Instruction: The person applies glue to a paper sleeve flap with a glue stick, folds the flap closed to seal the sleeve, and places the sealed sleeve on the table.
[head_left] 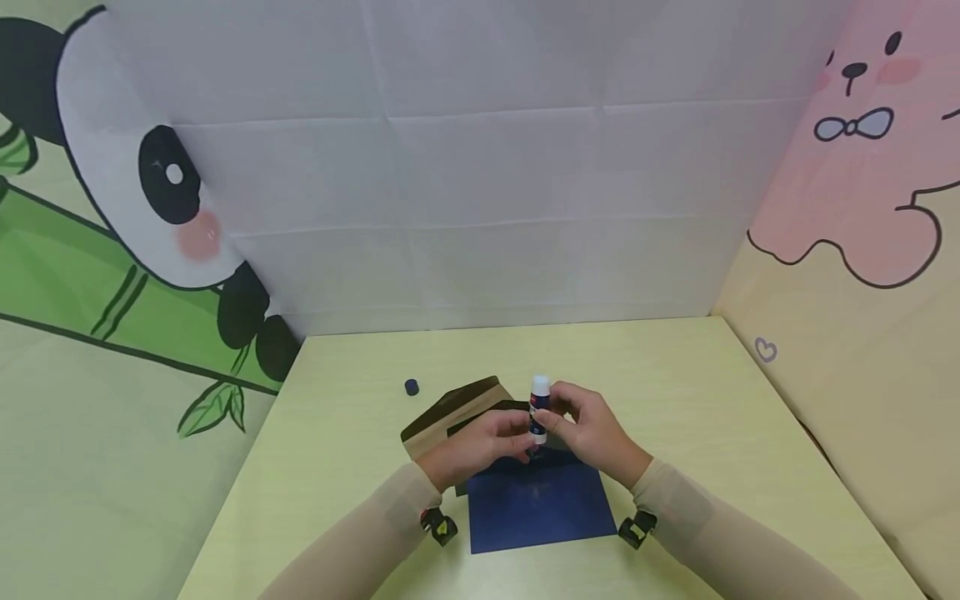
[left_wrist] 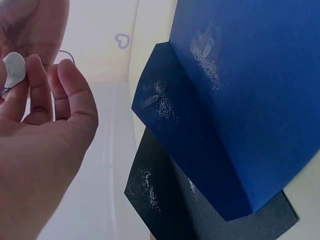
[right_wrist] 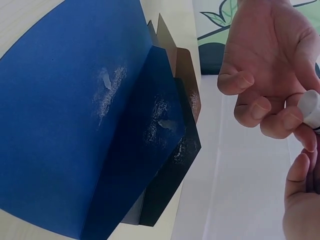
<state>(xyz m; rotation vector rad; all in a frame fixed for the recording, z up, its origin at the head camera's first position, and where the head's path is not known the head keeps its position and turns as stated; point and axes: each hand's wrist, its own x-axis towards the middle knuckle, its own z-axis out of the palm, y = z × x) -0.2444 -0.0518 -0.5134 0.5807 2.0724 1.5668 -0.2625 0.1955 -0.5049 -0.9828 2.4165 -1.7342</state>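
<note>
Both hands meet at a glue stick, held upright above the paper, with white at its top and bottom ends. My right hand grips the dark tube between thumb and fingers. The fingers and thumb of my left hand pinch it near the lower white end. Below lies a blue envelope, its pointed flap folded out. Whitish glue smears mark both its body and flap. A black envelope and a brown envelope lie partly under it, also with smears on their flaps.
A small dark cap lies on the pale table, left of the brown envelope. Printed cloth walls enclose the table at the back and both sides.
</note>
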